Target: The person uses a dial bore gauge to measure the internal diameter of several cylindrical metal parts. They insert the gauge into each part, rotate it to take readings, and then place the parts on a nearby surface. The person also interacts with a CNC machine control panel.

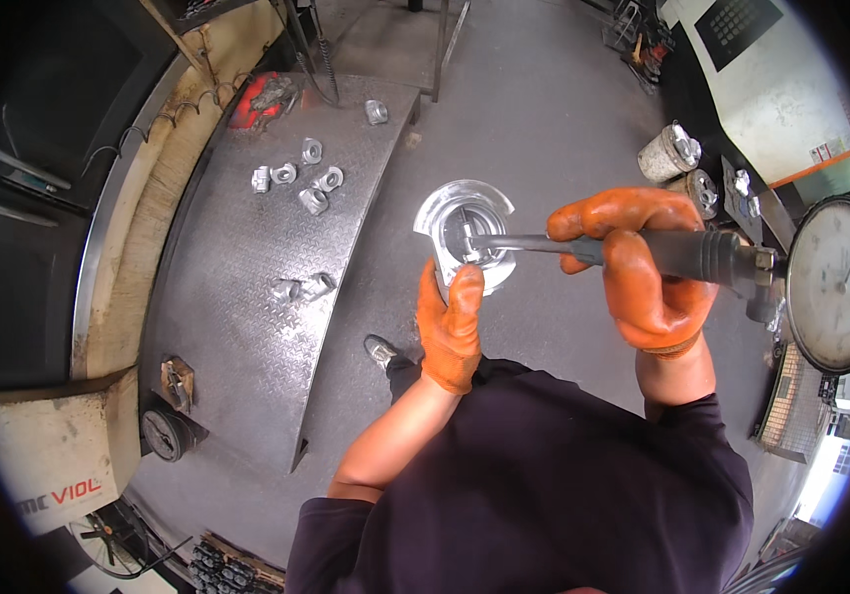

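Observation:
A shiny silver metal casting (437, 205), ring-shaped with a round bore, is in my left hand (452, 332). That hand wears an orange glove; its thumb and fingers grip the casting's near edge from below. My right hand (643, 287), gloved in orange too, is closed around a dark pneumatic grinder (682, 255) with a long thin nose. The nose points left and its tip reaches the casting's bore. Whether the tip touches the inner wall, I cannot tell. Part of the casting's near side is hidden by my left thumb.
On the left stands a low diamond-plate steel table (247, 247). Several silver castings (312, 201) and a red cloth (249, 102) lie on it. A bucket (661, 158) with metal parts stands far right, near a round pale disc (828, 284). Machines flank both sides.

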Demonstrator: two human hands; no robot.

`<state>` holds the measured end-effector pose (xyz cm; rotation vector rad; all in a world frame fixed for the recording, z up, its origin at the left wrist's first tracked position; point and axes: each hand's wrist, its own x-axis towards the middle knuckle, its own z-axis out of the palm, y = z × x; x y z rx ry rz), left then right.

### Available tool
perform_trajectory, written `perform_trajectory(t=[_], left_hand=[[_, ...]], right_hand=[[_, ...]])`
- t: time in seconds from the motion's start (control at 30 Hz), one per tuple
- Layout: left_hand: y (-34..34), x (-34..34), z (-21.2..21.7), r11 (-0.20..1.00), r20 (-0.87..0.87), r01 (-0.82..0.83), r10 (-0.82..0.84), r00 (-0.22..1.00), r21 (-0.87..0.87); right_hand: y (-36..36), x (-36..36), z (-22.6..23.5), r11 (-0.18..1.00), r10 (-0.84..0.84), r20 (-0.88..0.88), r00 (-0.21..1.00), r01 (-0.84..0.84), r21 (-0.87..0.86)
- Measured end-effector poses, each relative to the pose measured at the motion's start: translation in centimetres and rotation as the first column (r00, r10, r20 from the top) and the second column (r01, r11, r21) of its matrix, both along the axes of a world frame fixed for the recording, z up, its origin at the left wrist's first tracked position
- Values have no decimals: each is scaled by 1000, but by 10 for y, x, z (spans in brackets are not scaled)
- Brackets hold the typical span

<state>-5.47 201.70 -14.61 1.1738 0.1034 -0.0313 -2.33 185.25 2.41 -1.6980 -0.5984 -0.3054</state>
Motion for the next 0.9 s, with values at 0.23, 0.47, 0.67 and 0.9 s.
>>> perform_trajectory(t=[0.23,0.47,0.67,0.9], left_hand=[[-1,0,3,999,63,-29,27,998,28],[4,-1,9,998,76,-48,45,996,45],[7,-5,-14,976,115,-117,97,989,182],[1,0,18,988,98,-100,89,991,114]], right_hand=[[1,1,-2,997,-74,31,997,74,-8],[-3,7,4,999,21,39,999,-20,-30],[-5,9,-11,995,81,-154,985,-70,74],[-15,16,-18,969,196,-420,886,-108,224]])
